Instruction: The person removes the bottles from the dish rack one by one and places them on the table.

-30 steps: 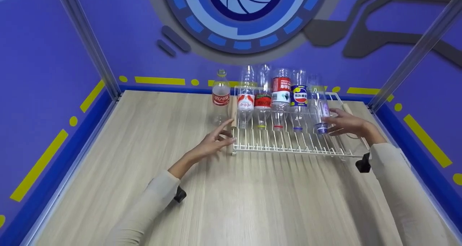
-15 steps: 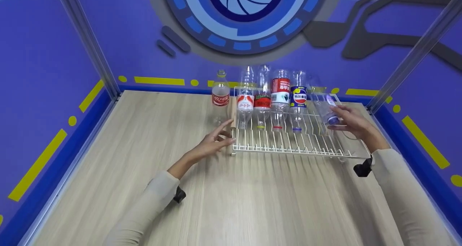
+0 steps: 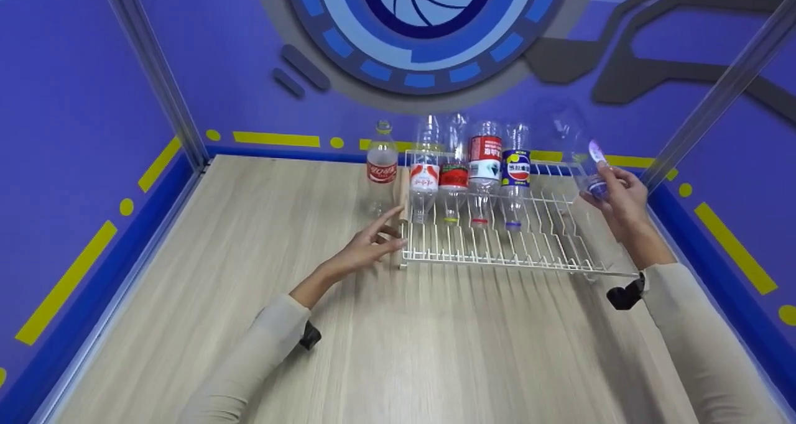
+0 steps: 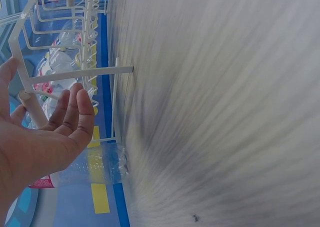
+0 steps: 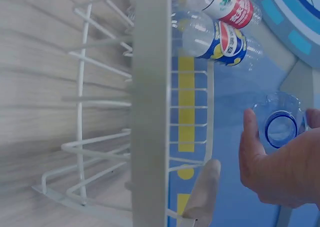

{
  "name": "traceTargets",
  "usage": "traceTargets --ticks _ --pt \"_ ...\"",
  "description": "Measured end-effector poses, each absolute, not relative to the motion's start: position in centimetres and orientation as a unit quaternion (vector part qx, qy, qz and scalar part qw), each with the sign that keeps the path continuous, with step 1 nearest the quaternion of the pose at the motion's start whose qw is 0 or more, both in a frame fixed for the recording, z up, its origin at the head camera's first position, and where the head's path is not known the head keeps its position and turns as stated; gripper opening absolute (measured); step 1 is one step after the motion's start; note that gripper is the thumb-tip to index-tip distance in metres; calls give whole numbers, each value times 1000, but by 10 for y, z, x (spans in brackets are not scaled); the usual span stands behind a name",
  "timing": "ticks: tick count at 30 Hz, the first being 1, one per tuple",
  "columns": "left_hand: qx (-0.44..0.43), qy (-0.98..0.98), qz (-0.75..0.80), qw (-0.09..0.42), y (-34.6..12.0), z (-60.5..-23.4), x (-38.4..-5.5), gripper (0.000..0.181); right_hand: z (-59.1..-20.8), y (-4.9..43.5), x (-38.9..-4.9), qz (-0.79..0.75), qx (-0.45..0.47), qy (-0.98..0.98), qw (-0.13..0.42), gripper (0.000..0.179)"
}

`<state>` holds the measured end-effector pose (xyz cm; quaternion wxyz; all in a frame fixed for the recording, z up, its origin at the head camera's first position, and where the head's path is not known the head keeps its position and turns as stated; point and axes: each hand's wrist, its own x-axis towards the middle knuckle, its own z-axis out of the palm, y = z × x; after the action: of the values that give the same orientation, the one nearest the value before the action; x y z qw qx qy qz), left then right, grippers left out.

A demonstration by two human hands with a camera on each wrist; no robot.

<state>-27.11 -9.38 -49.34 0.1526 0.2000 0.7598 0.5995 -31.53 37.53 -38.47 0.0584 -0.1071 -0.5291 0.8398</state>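
In the head view my right hand point(image 3: 622, 203) holds a clear plastic bottle point(image 3: 578, 144) by its neck end, above the right end of the white wire rack point(image 3: 497, 261). The bottle is inverted and tilted, its blue cap point(image 3: 597, 190) down; the right wrist view shows the cap point(image 5: 281, 129) between fingers and thumb. At the rack's left end, my left hand point(image 3: 360, 247) has spread, relaxed fingers touching the frame near the wooden handle point(image 4: 34, 109). Several empty bottles lean cap-down in the rack, among them one with a blue label point(image 3: 516, 167) and one with a red-and-white label point(image 3: 485, 156).
A bottle with a red label point(image 3: 381, 172) stands upright on the wooden table point(image 3: 423, 349), just left of the rack. Close behind the rack rises the blue-purple back wall point(image 3: 249, 107). Metal posts point(image 3: 155, 76) mark the corners.
My right hand has lifted the clear bottle off the rack's right end, carrying it up and to the right. My left hand and the other bottles have stayed in place.
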Motion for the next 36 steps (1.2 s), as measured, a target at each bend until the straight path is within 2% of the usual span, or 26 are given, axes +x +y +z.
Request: traceTargets --ticks 5,14,22,29,36 --pt "203 758 600 156 -95 -493 -270 71 -378 369 -306 862 -69 -499 60 20" --pt "196 756 603 162 -96 -492 -269 72 -378 368 -291 865 -4 -500 -39 13" --pt "196 756 604 156 -94 -492 -270 72 -385 361 -287 812 80 -570 -98 25" --pt "199 756 604 159 -94 -491 -270 73 -388 352 -282 754 122 -640 -91 42" --pt "210 775 579 141 -95 -485 -271 74 -393 343 -279 727 151 -663 -93 47"
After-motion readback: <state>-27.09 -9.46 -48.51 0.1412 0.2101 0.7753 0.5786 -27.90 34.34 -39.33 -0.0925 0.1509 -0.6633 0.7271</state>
